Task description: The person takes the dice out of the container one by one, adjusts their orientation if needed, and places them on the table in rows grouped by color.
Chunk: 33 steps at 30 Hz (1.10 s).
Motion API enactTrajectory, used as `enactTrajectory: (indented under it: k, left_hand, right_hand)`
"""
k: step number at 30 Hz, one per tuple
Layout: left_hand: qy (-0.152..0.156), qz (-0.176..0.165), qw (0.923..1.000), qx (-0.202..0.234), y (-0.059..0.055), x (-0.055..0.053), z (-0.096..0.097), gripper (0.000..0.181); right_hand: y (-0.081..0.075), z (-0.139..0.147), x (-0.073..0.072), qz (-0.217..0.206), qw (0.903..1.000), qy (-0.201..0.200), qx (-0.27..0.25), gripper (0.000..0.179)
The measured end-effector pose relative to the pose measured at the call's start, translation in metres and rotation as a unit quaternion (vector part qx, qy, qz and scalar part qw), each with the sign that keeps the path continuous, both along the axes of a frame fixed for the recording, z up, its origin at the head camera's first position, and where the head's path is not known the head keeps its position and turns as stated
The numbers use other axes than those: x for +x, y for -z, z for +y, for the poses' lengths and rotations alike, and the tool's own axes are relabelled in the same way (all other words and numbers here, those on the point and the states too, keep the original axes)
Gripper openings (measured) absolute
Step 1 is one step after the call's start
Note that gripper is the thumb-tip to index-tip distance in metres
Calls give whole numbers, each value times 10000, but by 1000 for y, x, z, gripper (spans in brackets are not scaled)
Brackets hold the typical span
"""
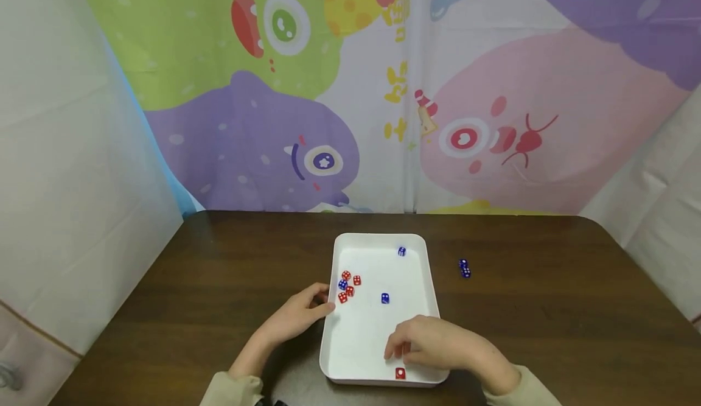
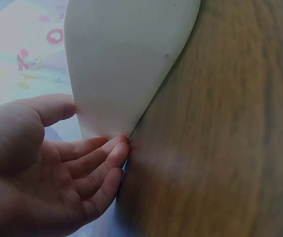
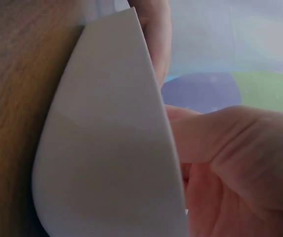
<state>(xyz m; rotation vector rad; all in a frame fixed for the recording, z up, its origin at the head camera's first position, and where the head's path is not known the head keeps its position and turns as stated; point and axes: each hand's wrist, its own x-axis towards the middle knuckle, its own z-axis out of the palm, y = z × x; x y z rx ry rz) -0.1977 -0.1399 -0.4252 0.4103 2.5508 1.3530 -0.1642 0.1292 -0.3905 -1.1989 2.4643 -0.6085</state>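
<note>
A white tray (image 1: 358,345) lies on the dark wooden table. My left hand (image 1: 298,313) is at its left side; in the left wrist view its fairly straight fingers (image 2: 99,170) touch the outer wall and the thumb meets the rim. Over the tray's near right part hangs my right hand (image 1: 429,340), fingers loosely bent downward, nothing visible in them. Just below it sits a red die (image 1: 400,372) by the near wall. Several red dice (image 1: 349,291) cluster with a blue die (image 1: 342,285) at the left wall. In the right wrist view the tray wall (image 3: 112,133) hides the fingertips.
Inside the tray, one blue die (image 1: 385,298) is near the middle and another blue die (image 1: 402,251) near the far wall. Two more blue dice (image 1: 464,268) lie touching on the table (image 1: 526,308), right of the tray. A cartoon curtain (image 1: 383,150) hangs behind.
</note>
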Motion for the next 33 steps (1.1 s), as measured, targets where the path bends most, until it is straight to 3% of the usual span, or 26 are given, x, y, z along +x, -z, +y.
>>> enactTrajectory:
  k: [13, 22, 33]
  left_hand:
    - [-19, 12, 9999, -116, 2, 1, 1, 37]
    - [-52, 18, 9999, -151, 0, 0, 2, 37]
    - [-85, 20, 9999, -125, 0, 0, 2, 38]
  right_hand:
    - [2, -6, 7, 82, 9992, -365, 130, 18]
    - [-2, -6, 9, -35, 9987, -314, 395, 16]
    - [1, -5, 9, 166, 9982, -261, 507, 19]
